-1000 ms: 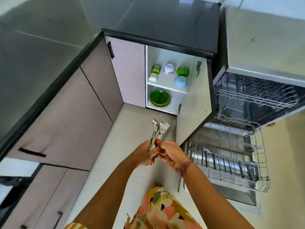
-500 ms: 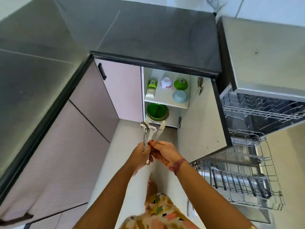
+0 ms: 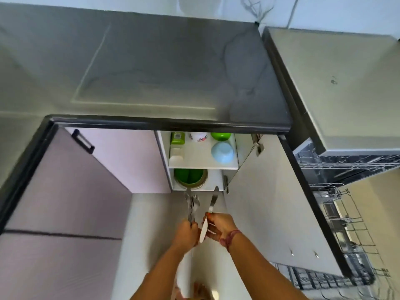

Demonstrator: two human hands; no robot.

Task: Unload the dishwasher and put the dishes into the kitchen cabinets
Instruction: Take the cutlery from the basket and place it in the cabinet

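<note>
Dark grey stone bench (image 3: 164, 68) looks polished and glossy. Shiny metal forks (image 3: 192, 204), plus a steel-bladed knife with a smooth white plastic handle (image 3: 204, 229). Glossy green plastic bowl (image 3: 220, 136), chrome wire dishwasher rack (image 3: 346, 224) on the right.

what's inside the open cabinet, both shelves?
Upper shelf: green container, white patterned bowl, green bowl, light blue bowl, a small white item. Lower shelf: green plates in a stack. The countertop hides the cabinet's back.
</note>
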